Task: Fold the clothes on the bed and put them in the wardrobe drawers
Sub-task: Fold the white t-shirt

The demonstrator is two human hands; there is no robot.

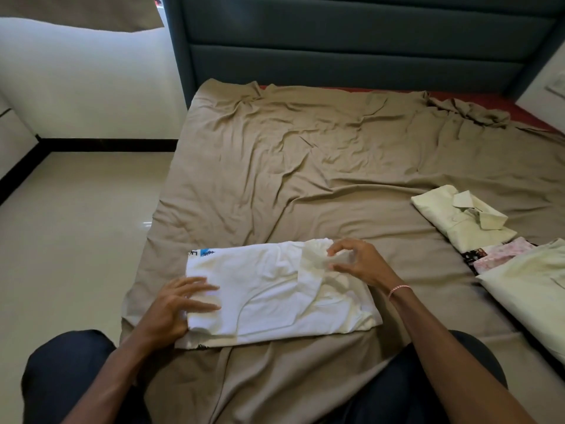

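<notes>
I take the bed (336, 166) as the whole work surface. Its wrinkled tan sheet fills the view from 6 to 12 o'clock, with the dark padded headboard (351, 41) at 12 and pale floor (76, 224) off at 9. The piece in hand, the white T-shirt (275, 289), lies near the bed's edge at 6 o'clock. It is already narrowed into a long band running 9 to 3, with a bit of print showing at its 9 o'clock end. At 3 o'clock sits the folded work: a pale green collared shirt (458, 221), a pink floral piece (504, 252) just beside it, and another pale garment (532, 289) at the frame edge. The wardrobe drawers are not in view. My left hand (180, 304) lies flat on the band's 9 o'clock end, fingers straight, its grip apart, pinning the cloth. My right hand (357, 264) is at the 3 o'clock end, its grip clamped on a pinch of fabric between thumb and fingertips; a pink thread bracelet (399, 289) rings that wrist. I judge the step to be the crosswise fold. To do it well I would first smooth the bunched layer under the right hand and take both corners of that end rather than one pinch. Then I would carry it low toward 9 o'clock and match the edges, with the left palm as anchor so the slack sheet below does not drag.
</notes>
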